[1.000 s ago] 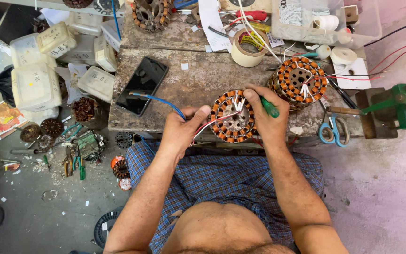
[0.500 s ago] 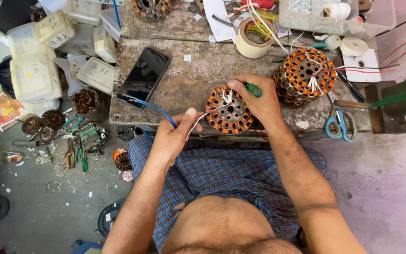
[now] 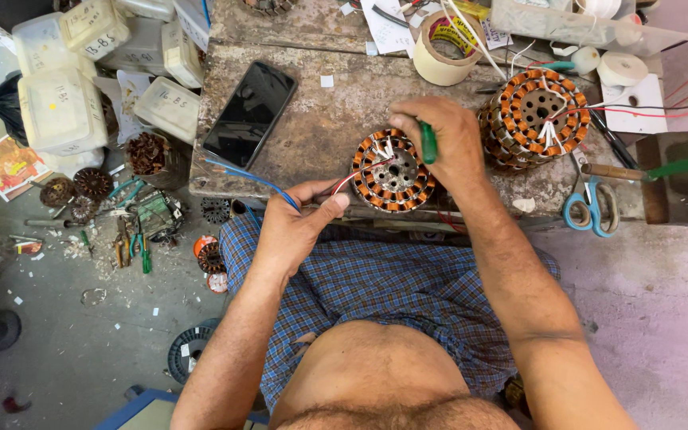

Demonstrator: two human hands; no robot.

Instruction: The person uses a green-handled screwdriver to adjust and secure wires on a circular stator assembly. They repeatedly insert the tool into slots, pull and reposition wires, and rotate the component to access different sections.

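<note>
Head view: a round copper-wound motor stator with orange insulation [image 3: 392, 173] lies flat near the front edge of the worn, stained worktop [image 3: 312, 119], roughly at its middle. The right hand [image 3: 443, 137] rests on the stator's far right side, fingers clenched around a green-handled tool [image 3: 428, 143] whose tip points down at the windings. The left hand [image 3: 296, 227] sits just off the front edge, thumb and fingers pinched on a bundle of red, white and blue lead wires [image 3: 312, 191]; the red and white leads run from the grip to the stator's centre, and the blue one trails left toward the black smartphone [image 3: 249, 112]. The coils appear fully wound around the whole ring and white sleeved leads stand out of it, so winding is judged complete; the leads hang loose, so their dressing or connection is judged unfinished. A second, larger copper-wound stator [image 3: 537, 114] stands near the right part of the worktop, just behind blue-handled scissors [image 3: 591, 209]. A roll of beige tape [image 3: 449, 49] lies toward the back edge.
</note>
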